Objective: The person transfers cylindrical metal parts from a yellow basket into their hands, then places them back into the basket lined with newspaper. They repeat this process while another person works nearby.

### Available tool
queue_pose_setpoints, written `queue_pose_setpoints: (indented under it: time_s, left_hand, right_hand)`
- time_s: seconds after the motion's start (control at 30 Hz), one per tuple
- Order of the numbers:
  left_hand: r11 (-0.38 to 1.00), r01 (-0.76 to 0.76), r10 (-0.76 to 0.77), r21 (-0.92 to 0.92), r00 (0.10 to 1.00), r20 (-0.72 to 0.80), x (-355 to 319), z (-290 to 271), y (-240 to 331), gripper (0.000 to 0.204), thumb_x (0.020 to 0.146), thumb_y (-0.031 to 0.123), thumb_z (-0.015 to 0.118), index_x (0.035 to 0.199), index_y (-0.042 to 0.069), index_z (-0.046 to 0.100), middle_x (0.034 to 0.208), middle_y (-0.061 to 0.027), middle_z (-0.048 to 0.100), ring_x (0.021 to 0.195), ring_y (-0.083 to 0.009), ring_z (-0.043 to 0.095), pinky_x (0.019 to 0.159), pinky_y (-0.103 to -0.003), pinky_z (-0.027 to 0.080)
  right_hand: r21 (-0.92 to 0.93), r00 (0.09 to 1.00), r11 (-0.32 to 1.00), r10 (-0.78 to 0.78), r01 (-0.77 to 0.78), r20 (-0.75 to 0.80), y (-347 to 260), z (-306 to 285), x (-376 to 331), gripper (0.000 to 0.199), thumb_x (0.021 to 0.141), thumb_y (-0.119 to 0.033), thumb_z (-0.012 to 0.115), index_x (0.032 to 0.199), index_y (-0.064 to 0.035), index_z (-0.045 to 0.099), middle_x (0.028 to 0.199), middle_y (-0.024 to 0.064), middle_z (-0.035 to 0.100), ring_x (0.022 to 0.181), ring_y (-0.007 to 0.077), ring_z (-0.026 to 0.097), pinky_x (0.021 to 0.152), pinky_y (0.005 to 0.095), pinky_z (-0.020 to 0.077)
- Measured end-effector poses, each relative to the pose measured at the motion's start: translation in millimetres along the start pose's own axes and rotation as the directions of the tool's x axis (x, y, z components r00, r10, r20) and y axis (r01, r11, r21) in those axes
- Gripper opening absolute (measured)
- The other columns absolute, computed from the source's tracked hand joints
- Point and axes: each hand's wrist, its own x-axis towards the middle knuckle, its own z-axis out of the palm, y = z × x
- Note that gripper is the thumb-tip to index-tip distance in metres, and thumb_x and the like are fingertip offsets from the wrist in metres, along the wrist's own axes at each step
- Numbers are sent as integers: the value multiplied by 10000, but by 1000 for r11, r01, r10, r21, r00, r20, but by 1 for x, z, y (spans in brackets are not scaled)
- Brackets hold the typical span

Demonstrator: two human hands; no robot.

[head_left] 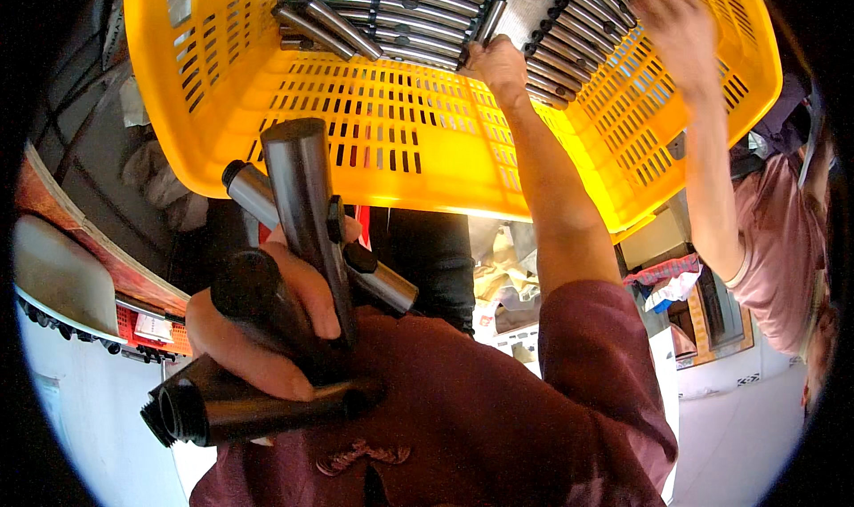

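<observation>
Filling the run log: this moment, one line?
left hand: gripping several black tubes; right hand: at packed tubes in yellow basket, grip unclear; co-worker's hand: over basket

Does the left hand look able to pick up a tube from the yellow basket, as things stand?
Probably not easily: the left hand is already crowded with black tubes, and it sits outside the basket.

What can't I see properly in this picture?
All in the head view:
- Left hand: its palm is hidden behind its fingers and the glossy black cylindrical tubes.
- Right hand: its own back hides its grip.
- Another person's hand: blurred.
- Yellow slotted plastic basket: far side cut off by the top edge.
</observation>
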Motion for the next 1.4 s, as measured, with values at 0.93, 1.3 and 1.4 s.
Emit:
queue_pose_setpoints:
  time_s: [0.93,1.3,1.4]
  left_hand:
    - [999,-9,0,49,983,184,0,-34,16,275,702,464,747,872,255,693,1009,-151,578,1049,-416,482,968,-616,317]
    - [986,103,-155,132,860,486,16,-63,32,370,713,526,731,990,288,672,1082,-143,553,1050,-440,507,988,-614,311]
    - [999,-2,-21,51,897,441,13,-55,24,360,723,523,727,986,283,672,1063,-140,560,1003,-415,544,949,-609,348]
  right_hand:
    - [357,1000,934,-18,23,-18,15,34,17,357,780,-165,691,1024,58,556,973,247,643,924,363,642,823,398,486]
    - [171,998,985,-46,40,36,11,20,10,387,812,-284,661,985,57,602,952,287,641,960,403,623,848,412,482]
    - [192,996,980,-58,45,63,8,18,8,409,802,-292,672,981,69,605,960,283,642,962,394,626,852,410,483]
